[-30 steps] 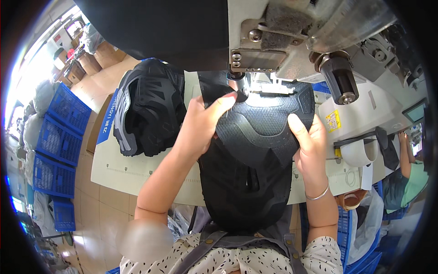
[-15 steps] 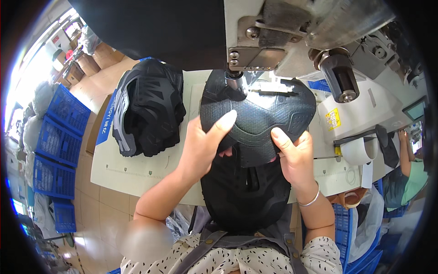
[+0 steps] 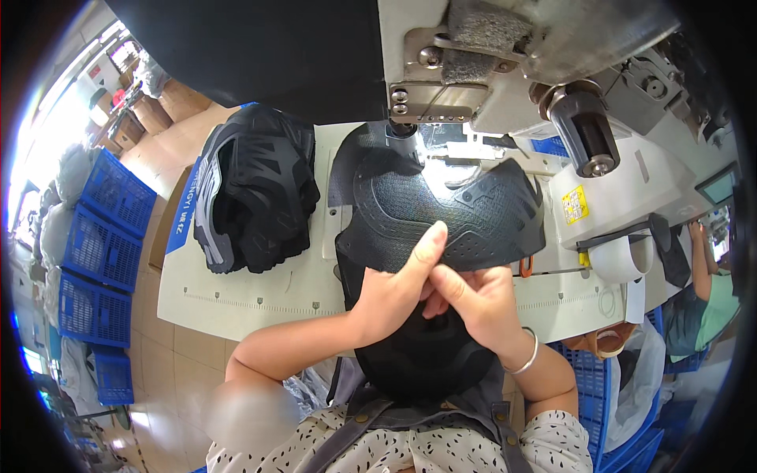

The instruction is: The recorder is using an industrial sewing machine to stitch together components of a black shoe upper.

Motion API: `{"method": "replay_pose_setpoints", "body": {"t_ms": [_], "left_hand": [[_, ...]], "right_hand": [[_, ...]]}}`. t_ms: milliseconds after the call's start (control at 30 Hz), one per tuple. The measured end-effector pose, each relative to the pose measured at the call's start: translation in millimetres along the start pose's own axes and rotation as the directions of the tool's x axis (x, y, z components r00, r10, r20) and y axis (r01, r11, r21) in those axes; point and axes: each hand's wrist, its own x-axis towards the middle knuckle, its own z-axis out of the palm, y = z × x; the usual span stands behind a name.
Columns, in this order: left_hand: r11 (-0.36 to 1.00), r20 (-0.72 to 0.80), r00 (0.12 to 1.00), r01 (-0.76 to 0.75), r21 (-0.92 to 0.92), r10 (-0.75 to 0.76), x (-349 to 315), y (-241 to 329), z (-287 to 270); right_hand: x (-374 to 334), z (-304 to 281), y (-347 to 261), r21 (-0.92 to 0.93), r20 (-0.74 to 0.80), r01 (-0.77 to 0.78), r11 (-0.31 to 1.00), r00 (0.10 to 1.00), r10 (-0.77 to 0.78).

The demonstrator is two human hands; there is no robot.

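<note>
A black textured shoe upper lies curved on the table beneath the sewing machine's needle area, its far part tucked under it. My left hand grips its near edge from the left, thumb pressed on top. From the right, my right hand pinches the same edge with the thumb on top and fingers curled under. The two thumbs nearly touch. Below my hands, more black upper material hangs over the table edge toward my lap. The underside of the held part is hidden.
A stack of black uppers stands on the table at the left. Thread scissors or a small orange loop lies right of the work. Blue crates line the left side; a person in green is at far right.
Both hands have come together at the near edge, the left moving down and the right inward. The upper has turned, its right side swinging nearer to me.
</note>
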Motion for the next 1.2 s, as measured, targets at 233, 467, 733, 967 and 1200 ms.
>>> {"method": "replay_pose_setpoints", "body": {"t_ms": [233,467,733,967,1200], "left_hand": [[0.963,-0.224,0.946,-0.256,-0.081,0.233,-1.5,9.0,-5.9],[0.976,-0.194,0.972,-0.164,-0.140,0.135,2.8,14.0,-10.9],[0.975,-0.178,0.973,-0.171,-0.141,0.145,8.3,19.6,-16.2],[0.982,-0.228,0.964,-0.162,-0.095,0.137,11.4,22.2,-13.6],[0.972,-0.209,0.962,-0.203,-0.119,0.176,15.1,24.5,-19.5]], "right_hand": [[-24.8,-30.6,-33.8,-0.722,0.172,0.539,0.434,0.747,-0.642],[35.8,-79.0,-46.9,-0.719,-0.097,0.211,0.662,0.913,-0.396],[37.8,-81.0,-54.4,-0.326,-0.058,0.340,0.882,0.924,-0.378],[44.4,-82.6,-59.7,-0.374,-0.035,0.312,0.873,0.936,-0.349],[40.0,-79.3,-55.5,-0.372,-0.054,0.325,0.870,0.928,-0.369]]}}
